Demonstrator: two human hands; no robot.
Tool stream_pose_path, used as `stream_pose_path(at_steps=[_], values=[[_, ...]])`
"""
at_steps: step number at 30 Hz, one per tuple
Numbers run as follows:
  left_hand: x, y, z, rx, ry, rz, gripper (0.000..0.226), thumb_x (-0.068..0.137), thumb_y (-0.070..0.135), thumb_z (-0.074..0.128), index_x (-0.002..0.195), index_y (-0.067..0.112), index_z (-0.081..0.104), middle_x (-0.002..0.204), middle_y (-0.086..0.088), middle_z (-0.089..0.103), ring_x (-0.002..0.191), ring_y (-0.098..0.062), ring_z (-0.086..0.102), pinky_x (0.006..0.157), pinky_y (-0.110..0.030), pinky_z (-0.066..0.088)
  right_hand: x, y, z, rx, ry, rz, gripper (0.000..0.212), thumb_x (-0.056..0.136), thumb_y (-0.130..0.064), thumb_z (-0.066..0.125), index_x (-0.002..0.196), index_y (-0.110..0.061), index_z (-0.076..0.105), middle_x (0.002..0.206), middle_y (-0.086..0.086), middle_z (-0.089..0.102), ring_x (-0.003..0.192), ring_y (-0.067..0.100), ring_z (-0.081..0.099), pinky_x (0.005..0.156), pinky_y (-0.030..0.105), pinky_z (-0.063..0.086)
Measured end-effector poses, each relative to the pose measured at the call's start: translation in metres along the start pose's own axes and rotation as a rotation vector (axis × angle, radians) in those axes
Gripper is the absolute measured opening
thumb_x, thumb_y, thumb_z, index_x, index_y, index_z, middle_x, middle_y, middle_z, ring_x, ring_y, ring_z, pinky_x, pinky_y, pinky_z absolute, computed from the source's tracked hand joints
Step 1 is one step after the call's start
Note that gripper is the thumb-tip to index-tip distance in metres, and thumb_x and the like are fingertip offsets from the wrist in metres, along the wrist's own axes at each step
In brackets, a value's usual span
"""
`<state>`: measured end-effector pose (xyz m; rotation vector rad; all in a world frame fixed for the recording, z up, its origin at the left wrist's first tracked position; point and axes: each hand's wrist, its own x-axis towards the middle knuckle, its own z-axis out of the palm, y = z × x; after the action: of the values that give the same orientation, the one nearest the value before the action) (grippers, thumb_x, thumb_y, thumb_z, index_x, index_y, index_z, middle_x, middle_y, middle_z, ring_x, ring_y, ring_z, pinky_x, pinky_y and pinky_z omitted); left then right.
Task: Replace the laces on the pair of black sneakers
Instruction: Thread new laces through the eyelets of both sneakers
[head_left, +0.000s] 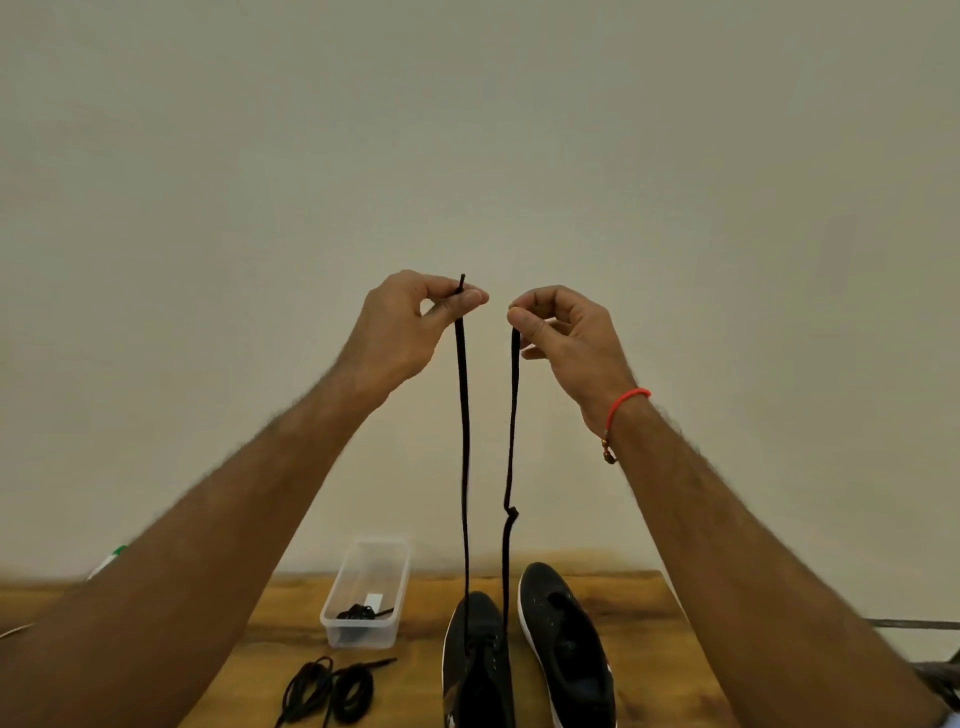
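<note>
1. The left hand (410, 327) and right hand (566, 338) are raised side by side, each pinching one end of a black lace (464, 441).
2. Both strands hang down to the left sneaker (475, 670) on the table (644, 639); the right strand has a kink partway down.
3. The right sneaker (566, 649) stands just beside it.
4. A clear plastic box (363, 597) holds a black lace bundle.
5. A coiled black lace (332, 691) lies in front of the box.
6. A red bracelet (623, 410) circles the right wrist.
</note>
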<state>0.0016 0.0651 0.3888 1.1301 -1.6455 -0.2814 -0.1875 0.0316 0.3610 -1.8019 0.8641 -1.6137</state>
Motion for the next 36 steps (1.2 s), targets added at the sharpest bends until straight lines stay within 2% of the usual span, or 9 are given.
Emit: stream_pose_path(at_steps=[1,3,4,6,10,15,26,36], values=[[0.003,0.001,0.000,0.036,0.022,0.014,0.021,0.098,0.041,0.063,0.112,0.032,0.076,0.109,0.015,0.062,0.079,-0.002,0.057,0.063,-0.017,0.046,0.003,-0.003,0.000,0.003,0.006,-0.002,0.004,0.092,-0.021,0.071,0.096,-0.019,0.071,0.092,-0.005,0.069,0.080,0.011,0.066,0.078,0.031,0.060],[0.009,0.005,-0.003,-0.022,0.065,0.010,0.019,0.096,0.034,0.068,0.112,0.028,0.076,0.112,0.010,0.066,0.067,-0.004,0.059,0.048,-0.018,0.045,0.012,-0.013,0.000,0.007,0.016,-0.014,0.004,0.092,-0.020,0.071,0.096,-0.019,0.072,0.093,-0.003,0.072,0.080,0.011,0.067,0.077,0.030,0.060],[0.013,0.008,-0.005,-0.056,0.091,0.014,0.019,0.093,0.030,0.073,0.111,0.026,0.076,0.106,0.007,0.071,0.058,-0.004,0.059,0.044,-0.019,0.044,0.017,-0.018,0.000,0.010,0.019,-0.021,0.004,0.092,-0.019,0.071,0.095,-0.019,0.073,0.093,-0.002,0.073,0.080,0.012,0.067,0.077,0.028,0.059],[0.020,0.014,-0.009,-0.103,0.155,0.014,0.023,0.086,0.027,0.081,0.107,0.021,0.075,0.088,0.003,0.075,0.052,-0.006,0.060,0.042,-0.022,0.044,0.027,-0.031,0.000,0.003,0.025,-0.036,0.005,0.092,-0.017,0.070,0.095,-0.019,0.074,0.095,-0.001,0.075,0.081,0.013,0.068,0.075,0.026,0.059],[0.030,0.024,-0.011,-0.164,0.155,-0.001,0.017,0.086,0.027,0.081,0.096,0.015,0.074,0.081,0.003,0.077,0.057,-0.010,0.064,0.043,-0.025,0.044,0.045,-0.049,0.001,-0.028,0.040,-0.068,0.007,0.092,-0.016,0.070,0.094,-0.020,0.075,0.094,-0.001,0.075,0.080,0.012,0.069,0.075,0.025,0.059],[0.035,0.028,-0.006,-0.169,0.129,-0.002,0.013,0.089,0.027,0.077,0.100,0.020,0.078,0.097,0.008,0.075,0.060,-0.011,0.068,0.044,-0.023,0.046,0.057,-0.056,0.005,-0.058,0.021,-0.071,0.007,0.094,-0.017,0.068,0.096,-0.019,0.074,0.096,0.000,0.075,0.079,0.011,0.068,0.073,0.024,0.056],[0.040,0.035,-0.003,-0.147,0.140,0.019,0.011,0.086,0.025,0.080,0.097,0.022,0.077,0.085,0.005,0.075,0.057,-0.008,0.067,0.045,-0.022,0.050,0.056,-0.054,0.003,-0.054,0.025,-0.071,0.006,0.093,-0.019,0.070,0.096,-0.021,0.075,0.096,0.001,0.075,0.081,0.012,0.067,0.075,0.025,0.058],[0.047,0.035,-0.003,-0.086,0.121,0.021,0.022,0.086,0.025,0.080,0.105,0.016,0.078,0.088,0.004,0.074,0.053,-0.006,0.064,0.045,-0.021,0.051,0.056,-0.054,0.002,-0.080,0.016,-0.087,0.005,0.091,-0.021,0.072,0.093,-0.023,0.076,0.094,0.000,0.076,0.089,0.023,0.070,0.078,0.029,0.059]])
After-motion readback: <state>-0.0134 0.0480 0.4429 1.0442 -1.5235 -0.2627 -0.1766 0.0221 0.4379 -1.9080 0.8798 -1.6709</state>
